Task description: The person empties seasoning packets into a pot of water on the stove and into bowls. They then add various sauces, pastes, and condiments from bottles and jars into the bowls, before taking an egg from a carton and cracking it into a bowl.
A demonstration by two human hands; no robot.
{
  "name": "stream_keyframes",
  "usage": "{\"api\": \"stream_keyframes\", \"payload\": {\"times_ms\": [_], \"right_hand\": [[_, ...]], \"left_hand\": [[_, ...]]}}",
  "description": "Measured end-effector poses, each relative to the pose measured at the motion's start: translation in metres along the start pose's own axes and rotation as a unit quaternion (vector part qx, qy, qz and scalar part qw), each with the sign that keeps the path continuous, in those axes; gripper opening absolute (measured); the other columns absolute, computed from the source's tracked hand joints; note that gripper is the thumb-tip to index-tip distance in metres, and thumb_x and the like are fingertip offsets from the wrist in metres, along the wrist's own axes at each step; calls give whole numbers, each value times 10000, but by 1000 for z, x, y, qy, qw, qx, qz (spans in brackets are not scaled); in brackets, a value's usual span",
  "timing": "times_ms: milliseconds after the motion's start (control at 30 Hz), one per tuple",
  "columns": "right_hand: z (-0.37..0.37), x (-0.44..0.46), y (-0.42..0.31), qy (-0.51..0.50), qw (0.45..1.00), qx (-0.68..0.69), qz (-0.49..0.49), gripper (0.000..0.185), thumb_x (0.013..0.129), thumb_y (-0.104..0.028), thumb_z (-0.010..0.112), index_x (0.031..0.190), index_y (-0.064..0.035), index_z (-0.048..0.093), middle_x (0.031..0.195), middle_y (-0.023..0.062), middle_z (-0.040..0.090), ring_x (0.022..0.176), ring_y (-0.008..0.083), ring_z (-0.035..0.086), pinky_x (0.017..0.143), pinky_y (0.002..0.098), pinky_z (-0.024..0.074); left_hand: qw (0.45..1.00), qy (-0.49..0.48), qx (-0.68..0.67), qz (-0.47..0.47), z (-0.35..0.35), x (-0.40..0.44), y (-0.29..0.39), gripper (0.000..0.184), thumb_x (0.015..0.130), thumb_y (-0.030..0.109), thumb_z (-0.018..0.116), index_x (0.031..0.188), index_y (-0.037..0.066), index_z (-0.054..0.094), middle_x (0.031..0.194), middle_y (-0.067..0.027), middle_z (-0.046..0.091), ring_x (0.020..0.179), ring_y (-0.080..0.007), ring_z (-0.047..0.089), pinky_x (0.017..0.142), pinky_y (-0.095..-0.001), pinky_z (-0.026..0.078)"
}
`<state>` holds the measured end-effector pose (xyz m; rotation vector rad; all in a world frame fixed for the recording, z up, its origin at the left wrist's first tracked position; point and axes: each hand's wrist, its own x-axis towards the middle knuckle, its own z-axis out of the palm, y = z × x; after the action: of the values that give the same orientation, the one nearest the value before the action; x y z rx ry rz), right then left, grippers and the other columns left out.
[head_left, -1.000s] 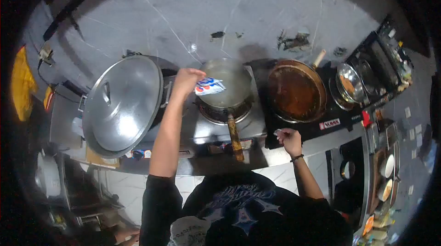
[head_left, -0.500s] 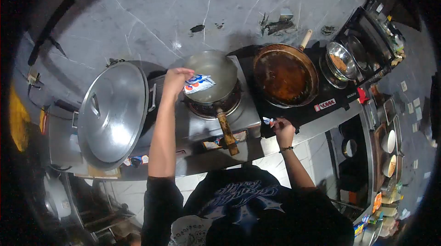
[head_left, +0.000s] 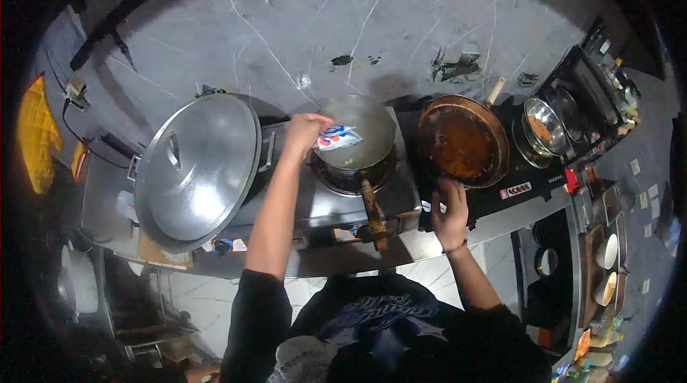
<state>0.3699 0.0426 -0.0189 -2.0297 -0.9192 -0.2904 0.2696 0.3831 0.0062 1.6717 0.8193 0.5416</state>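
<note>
My left hand grips a white packet with blue and orange print, held tilted over the saucepan. Pale cloudy liquid seems to fill that pan, which sits on a gas burner with its worn wooden handle toward me. My right hand is at the front edge of the black stove, its fingers stretched upward and apart. Beside its thumb is a small blue-and-white scrap; whether it touches the hand I cannot tell. Just beyond the fingers stands a frying pan of dark brown oil.
A large lidded metal pot stands on the left. Metal bowls, one with orange-brown food, are on the right of the stove. White bowls sit on the right-hand counter. A yellow cloth hangs far left.
My right hand's fingers have spread from a pinch around the small scrap, which now sits beside the thumb. My left hand keeps the packet over the saucepan. The camera view has shifted.
</note>
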Motion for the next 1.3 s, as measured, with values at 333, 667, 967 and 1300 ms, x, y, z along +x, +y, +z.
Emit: {"api": "stream_keyframes", "payload": {"times_ms": [333, 667, 967, 1300], "right_hand": [[70, 123, -76, -93, 935, 45, -339, 384, 717, -70, 687, 1078, -38, 563, 1073, 172, 567, 981, 368, 559, 798, 425, 475], [91, 193, -58, -341, 912, 40, -226, 456, 743, -248, 724, 1131, -41, 602, 999, 209, 646, 939, 357, 622, 816, 414, 478], [95, 196, -60, -342, 897, 161, -228, 549, 718, -133, 754, 1213, -18, 546, 1043, 114, 658, 841, 187, 631, 746, 333, 496], [129, 179, -33, -211, 915, 340, -58, 425, 675, 5, 747, 1060, -14, 566, 944, 59, 636, 784, 128, 598, 717, 277, 492]], "left_hand": [[991, -39, -111, -70, 35, 13, 5, 101, 816, 82, 625, 858, 18, 690, 856, -91, 686, 682, -161, 650, 558, -296, 530], [954, 90, 200, 205, 6, -27, 34, 581, 736, 395, 747, 1111, -23, 601, 845, -186, 675, 905, -378, 635, 865, -419, 477], [979, 0, 120, 162, 15, -23, 27, 328, 713, 183, 789, 956, -1, 667, 830, -81, 703, 758, -136, 651, 714, -264, 498], [981, -67, -80, 164, 21, -12, 18, 280, 731, 81, 762, 963, -30, 652, 872, -95, 705, 776, -109, 646, 703, -261, 493]]}}
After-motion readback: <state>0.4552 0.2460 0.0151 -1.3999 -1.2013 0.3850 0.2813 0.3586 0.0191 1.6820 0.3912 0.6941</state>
